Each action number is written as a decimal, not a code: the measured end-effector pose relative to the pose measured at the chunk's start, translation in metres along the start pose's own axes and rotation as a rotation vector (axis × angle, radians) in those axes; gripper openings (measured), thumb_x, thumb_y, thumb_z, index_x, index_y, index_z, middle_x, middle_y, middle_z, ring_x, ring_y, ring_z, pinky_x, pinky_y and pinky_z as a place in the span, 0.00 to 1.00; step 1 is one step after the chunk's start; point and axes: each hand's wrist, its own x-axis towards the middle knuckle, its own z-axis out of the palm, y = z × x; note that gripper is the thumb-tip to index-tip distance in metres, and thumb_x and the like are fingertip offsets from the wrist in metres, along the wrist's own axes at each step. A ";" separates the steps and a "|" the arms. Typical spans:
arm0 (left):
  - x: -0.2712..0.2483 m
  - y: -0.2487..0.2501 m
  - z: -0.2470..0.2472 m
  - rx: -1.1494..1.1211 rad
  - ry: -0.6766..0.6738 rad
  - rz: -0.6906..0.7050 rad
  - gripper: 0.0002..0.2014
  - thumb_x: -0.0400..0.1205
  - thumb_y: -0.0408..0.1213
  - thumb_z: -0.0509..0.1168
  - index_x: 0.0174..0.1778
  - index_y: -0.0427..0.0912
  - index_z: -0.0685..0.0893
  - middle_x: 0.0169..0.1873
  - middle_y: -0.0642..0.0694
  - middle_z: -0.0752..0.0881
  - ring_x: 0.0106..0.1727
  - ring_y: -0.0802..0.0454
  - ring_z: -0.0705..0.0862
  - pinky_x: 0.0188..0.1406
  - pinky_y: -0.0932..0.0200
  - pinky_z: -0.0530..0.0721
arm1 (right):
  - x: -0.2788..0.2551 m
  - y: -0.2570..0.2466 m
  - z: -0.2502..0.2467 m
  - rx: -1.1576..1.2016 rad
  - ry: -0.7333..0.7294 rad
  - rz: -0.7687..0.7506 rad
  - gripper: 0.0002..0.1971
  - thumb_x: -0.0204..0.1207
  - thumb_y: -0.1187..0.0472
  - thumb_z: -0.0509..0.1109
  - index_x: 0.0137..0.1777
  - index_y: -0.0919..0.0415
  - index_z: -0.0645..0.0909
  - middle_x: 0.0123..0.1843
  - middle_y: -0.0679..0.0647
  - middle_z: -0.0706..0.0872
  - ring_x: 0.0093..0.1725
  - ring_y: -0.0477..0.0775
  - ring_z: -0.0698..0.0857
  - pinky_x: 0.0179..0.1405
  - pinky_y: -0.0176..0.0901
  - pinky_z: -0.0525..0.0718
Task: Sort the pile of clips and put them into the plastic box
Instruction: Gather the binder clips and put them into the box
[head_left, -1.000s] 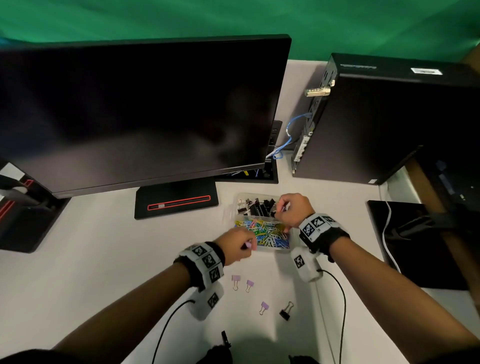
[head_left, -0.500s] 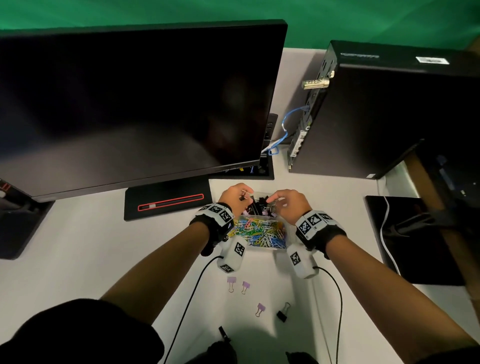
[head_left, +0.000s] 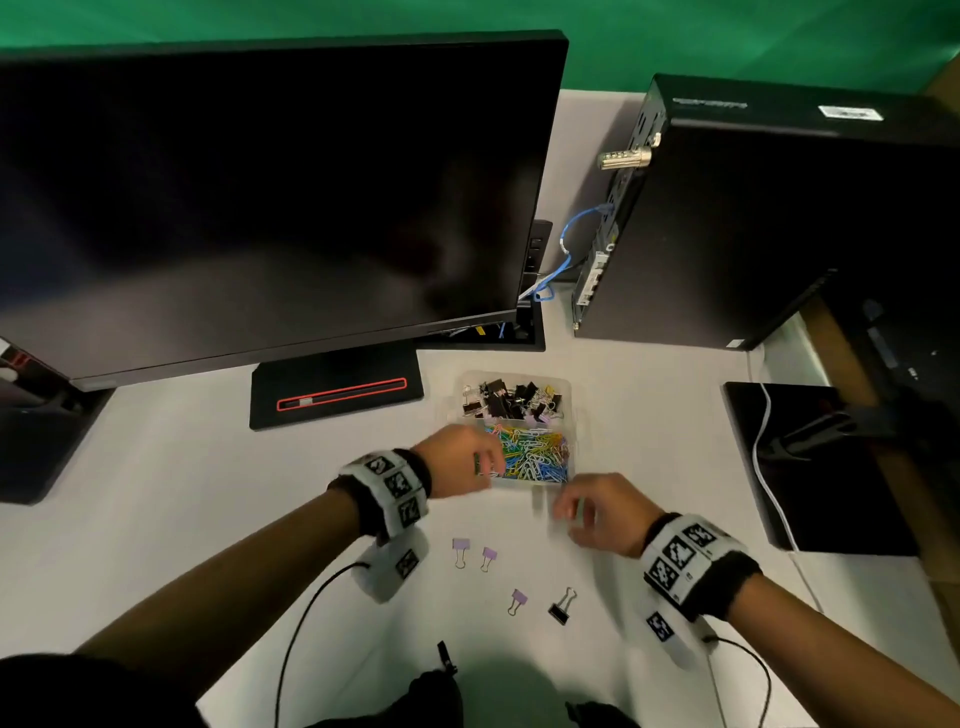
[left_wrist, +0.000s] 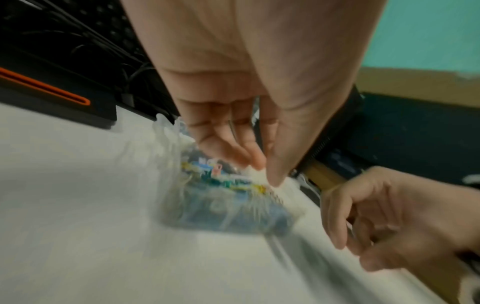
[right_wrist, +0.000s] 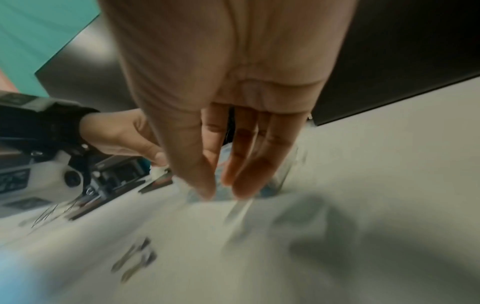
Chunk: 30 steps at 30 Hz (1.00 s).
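Note:
The clear plastic box (head_left: 570, 395) stands on the white desk. Black binder clips (head_left: 498, 400) fill its far compartment and coloured paper clips (head_left: 535, 452) its near one. My left hand (head_left: 485, 462) hovers at the box's near left corner with relaxed fingers (left_wrist: 246, 156) and nothing visibly held. My right hand (head_left: 563, 512) hangs just in front of the near right corner, loosely curled and empty (right_wrist: 223, 191). Three purple binder clips (head_left: 460, 545) (head_left: 488, 555) (head_left: 518, 598) and one black binder clip (head_left: 561, 608) lie loose on the desk nearer me. Both wrist views are blurred.
A large dark monitor (head_left: 260, 208) on a black stand base (head_left: 337, 395) fills the back left. A black computer tower (head_left: 753, 223) stands at the back right with a blue cable (head_left: 571, 244). A black pad (head_left: 810, 467) crossed by a white cable (head_left: 769, 467) lies at the right.
Both hands have drawn back from the box's far compartment toward me. The left hand now sits at the near left corner, and the right hand is in front of the box.

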 end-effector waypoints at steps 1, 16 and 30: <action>-0.008 0.000 0.007 0.072 -0.079 0.018 0.10 0.79 0.33 0.66 0.55 0.42 0.84 0.54 0.45 0.85 0.43 0.57 0.80 0.41 0.71 0.75 | -0.005 0.001 0.008 -0.039 -0.054 -0.010 0.11 0.66 0.66 0.74 0.47 0.53 0.85 0.42 0.44 0.81 0.33 0.31 0.75 0.32 0.17 0.70; -0.035 -0.006 0.098 0.006 0.004 -0.151 0.24 0.73 0.48 0.73 0.64 0.48 0.77 0.60 0.46 0.73 0.62 0.48 0.73 0.65 0.58 0.73 | -0.022 0.000 0.061 -0.058 -0.123 0.013 0.16 0.58 0.61 0.81 0.48 0.54 0.87 0.41 0.43 0.70 0.45 0.47 0.74 0.45 0.37 0.74; -0.029 -0.004 0.095 0.102 0.037 -0.169 0.11 0.72 0.29 0.65 0.50 0.39 0.80 0.44 0.49 0.71 0.45 0.51 0.71 0.42 0.61 0.72 | -0.012 -0.011 0.074 0.065 0.034 -0.059 0.08 0.64 0.62 0.72 0.41 0.53 0.78 0.31 0.41 0.76 0.29 0.36 0.72 0.34 0.28 0.70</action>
